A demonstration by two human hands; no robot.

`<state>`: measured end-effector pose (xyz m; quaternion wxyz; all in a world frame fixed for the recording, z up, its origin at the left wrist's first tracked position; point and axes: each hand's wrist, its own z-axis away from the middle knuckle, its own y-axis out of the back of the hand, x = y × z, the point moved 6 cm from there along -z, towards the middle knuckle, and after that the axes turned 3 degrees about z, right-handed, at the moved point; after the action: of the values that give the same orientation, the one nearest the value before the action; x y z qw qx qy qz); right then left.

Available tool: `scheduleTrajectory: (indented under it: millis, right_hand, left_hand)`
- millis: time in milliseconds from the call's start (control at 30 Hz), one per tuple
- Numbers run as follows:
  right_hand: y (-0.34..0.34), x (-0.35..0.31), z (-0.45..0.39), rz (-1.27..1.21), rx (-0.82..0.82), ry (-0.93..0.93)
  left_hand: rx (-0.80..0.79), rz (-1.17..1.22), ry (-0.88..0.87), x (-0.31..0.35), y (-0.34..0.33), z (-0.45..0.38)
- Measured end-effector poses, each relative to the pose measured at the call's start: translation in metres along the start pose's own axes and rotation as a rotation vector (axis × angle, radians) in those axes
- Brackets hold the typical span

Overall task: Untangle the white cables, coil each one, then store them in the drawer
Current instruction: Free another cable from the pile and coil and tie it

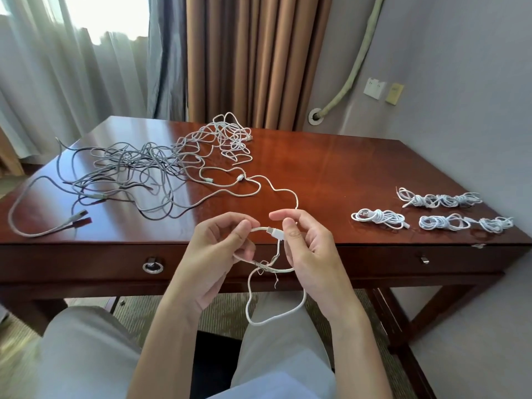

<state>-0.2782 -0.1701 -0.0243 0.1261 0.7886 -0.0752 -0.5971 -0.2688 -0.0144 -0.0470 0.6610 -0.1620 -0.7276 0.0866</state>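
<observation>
On my far left the grey tangle (pixel 126 171) sprawls over the desk (pixel 331 174), the white tangle (pixel 227 136) behind it. My left hand (pixel 218 254) pinches the white cable (pixel 276 318) near its plug (pixel 273 232); my right hand (pixel 308 249) grips the same loop. Its tail may snag that pile and drag it. Coiled bundles (pixel 431 211) lie right. The drawer (pixel 152 266) looks closed. I can read no labels
</observation>
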Motion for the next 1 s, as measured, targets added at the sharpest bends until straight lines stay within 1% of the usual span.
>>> scheduleTrajectory:
  millis: [33,67,167,200,267,300,333,400,433,467,500,567,700,767,833,1000]
  right_hand:
    - [0.000,-0.001,0.000,0.012,-0.010,0.009]
    - [-0.001,0.000,0.000,0.034,-0.033,0.015]
    - [-0.007,0.003,0.002,0.107,-0.123,0.003]
    - [-0.008,0.003,0.003,0.119,-0.134,-0.001]
    - [-0.008,0.002,0.004,0.101,-0.115,-0.010]
    - [-0.008,0.001,0.003,0.069,-0.100,-0.017]
    - [-0.008,0.000,0.003,0.028,-0.091,-0.023]
    - [-0.008,0.000,0.002,-0.036,-0.079,-0.039]
    - [-0.008,0.001,0.002,-0.051,-0.069,-0.046]
    - [-0.008,0.001,0.002,-0.062,-0.061,-0.050]
    - [-0.007,0.001,0.002,-0.066,-0.057,-0.050]
    - [-0.002,0.000,0.003,-0.036,-0.066,-0.043]
    - [-0.004,-0.001,0.007,0.117,-0.164,-0.038]
    - [-0.012,0.001,0.008,0.121,-0.212,-0.044]
    - [-0.017,0.002,0.008,0.107,-0.211,-0.065]
    - [-0.030,0.008,0.006,0.030,-0.171,-0.078]
  left_hand:
    - [-0.013,0.002,0.006,0.000,0.000,0.000]
    - [-0.041,-0.059,0.004,0.000,-0.001,0.000]
    - [-0.188,-0.425,-0.008,-0.002,-0.011,0.003]
    - [-0.198,-0.484,-0.020,-0.004,-0.013,0.003]
    - [-0.147,-0.513,-0.072,-0.004,-0.009,0.001]
    - [-0.098,-0.472,-0.103,-0.003,-0.005,0.000]
    - [-0.038,-0.359,-0.122,-0.004,-0.001,-0.002]
    - [0.053,-0.006,-0.062,-0.009,0.005,-0.006]
    - [0.047,0.140,-0.019,-0.012,0.002,-0.007]
    - [0.021,0.207,0.009,-0.014,-0.001,-0.007]
    - [-0.013,0.203,0.020,-0.016,-0.002,-0.006]
    - [-0.069,0.063,0.002,-0.014,-0.001,-0.004]
    - [-0.160,-0.414,-0.130,0.001,-0.006,0.002]
    - [-0.177,-0.490,-0.115,0.000,-0.016,0.004]
    - [-0.110,-0.487,-0.092,-0.001,-0.021,0.004]
    - [0.210,-0.466,-0.134,0.000,0.003,-0.002]
